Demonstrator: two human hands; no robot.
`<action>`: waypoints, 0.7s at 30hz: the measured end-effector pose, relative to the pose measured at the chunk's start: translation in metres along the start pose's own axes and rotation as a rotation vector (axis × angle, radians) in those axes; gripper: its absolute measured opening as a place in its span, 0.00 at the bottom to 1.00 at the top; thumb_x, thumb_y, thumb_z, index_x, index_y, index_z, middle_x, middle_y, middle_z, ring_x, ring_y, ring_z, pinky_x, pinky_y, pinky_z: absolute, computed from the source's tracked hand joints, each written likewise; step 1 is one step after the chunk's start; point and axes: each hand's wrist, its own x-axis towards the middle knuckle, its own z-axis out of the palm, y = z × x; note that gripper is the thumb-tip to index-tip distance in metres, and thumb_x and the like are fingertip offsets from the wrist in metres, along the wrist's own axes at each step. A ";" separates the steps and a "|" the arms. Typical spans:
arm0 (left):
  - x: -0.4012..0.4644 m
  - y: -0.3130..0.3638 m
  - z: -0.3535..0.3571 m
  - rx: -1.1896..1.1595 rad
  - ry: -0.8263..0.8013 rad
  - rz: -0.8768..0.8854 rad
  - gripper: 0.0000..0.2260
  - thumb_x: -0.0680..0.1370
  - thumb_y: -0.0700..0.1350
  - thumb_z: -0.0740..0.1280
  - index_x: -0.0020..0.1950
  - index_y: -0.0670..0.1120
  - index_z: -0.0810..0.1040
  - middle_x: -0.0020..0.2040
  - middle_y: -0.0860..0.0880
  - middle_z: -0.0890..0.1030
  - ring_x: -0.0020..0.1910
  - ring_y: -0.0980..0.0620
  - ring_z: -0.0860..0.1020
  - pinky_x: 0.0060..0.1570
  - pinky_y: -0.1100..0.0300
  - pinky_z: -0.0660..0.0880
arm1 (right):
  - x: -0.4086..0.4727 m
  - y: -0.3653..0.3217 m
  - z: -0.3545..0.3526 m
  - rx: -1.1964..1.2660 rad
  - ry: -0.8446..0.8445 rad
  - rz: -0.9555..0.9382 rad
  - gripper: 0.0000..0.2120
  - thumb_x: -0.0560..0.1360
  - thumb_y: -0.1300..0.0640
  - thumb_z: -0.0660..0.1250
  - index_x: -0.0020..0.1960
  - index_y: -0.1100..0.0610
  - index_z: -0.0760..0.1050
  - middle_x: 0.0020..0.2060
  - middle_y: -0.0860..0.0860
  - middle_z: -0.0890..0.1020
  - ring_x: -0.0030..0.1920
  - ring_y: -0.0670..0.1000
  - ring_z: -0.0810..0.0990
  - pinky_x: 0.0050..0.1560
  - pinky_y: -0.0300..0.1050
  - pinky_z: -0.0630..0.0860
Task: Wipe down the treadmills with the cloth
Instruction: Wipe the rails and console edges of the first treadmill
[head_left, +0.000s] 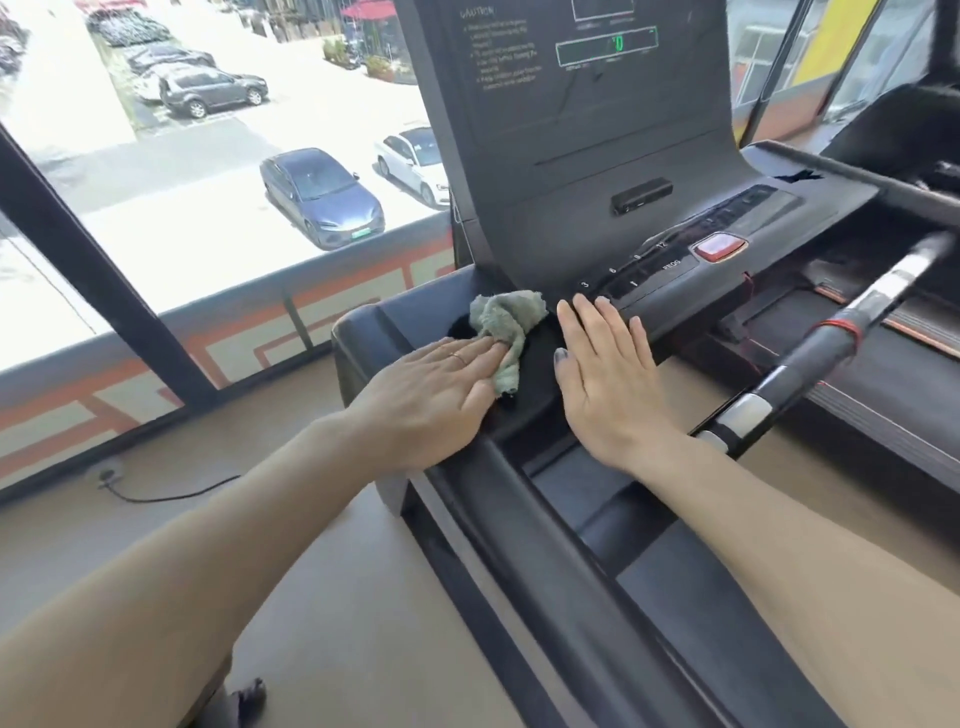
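A crumpled grey-green cloth (506, 325) lies on the left side tray of the black treadmill console (597, 223). My left hand (431, 395) lies flat on the tray with its straight fingertips pressing on the near end of the cloth. My right hand (605, 374) rests flat and open on the console ledge just right of the cloth, its fingertips near the row of number buttons (623, 273). The hand holds nothing.
A red stop button (716, 248) sits right of the number keys. A black and silver handlebar (810, 353) slants across at the right. The left side rail (545, 545) runs toward me. A window (208, 156) with a parking lot and a floor power cable (156, 493) lie to the left.
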 end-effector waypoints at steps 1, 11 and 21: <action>0.009 -0.001 -0.003 0.011 -0.021 -0.009 0.24 0.86 0.52 0.41 0.83 0.53 0.45 0.83 0.56 0.46 0.80 0.61 0.43 0.75 0.65 0.36 | 0.000 0.002 0.000 0.020 -0.004 0.002 0.30 0.80 0.45 0.39 0.81 0.52 0.50 0.80 0.48 0.51 0.79 0.48 0.43 0.76 0.47 0.35; 0.011 0.009 -0.007 -0.110 -0.042 0.015 0.17 0.84 0.50 0.49 0.63 0.44 0.71 0.63 0.47 0.78 0.65 0.47 0.71 0.65 0.51 0.66 | 0.003 0.007 -0.005 0.183 -0.062 0.041 0.30 0.79 0.44 0.37 0.81 0.46 0.49 0.79 0.42 0.50 0.77 0.40 0.40 0.75 0.40 0.31; -0.016 -0.034 -0.002 0.051 0.087 0.069 0.25 0.85 0.52 0.41 0.83 0.53 0.52 0.83 0.56 0.51 0.80 0.60 0.45 0.74 0.67 0.35 | -0.001 0.017 -0.007 0.058 -0.082 -0.050 0.28 0.80 0.46 0.38 0.80 0.44 0.49 0.80 0.45 0.50 0.78 0.44 0.41 0.77 0.45 0.35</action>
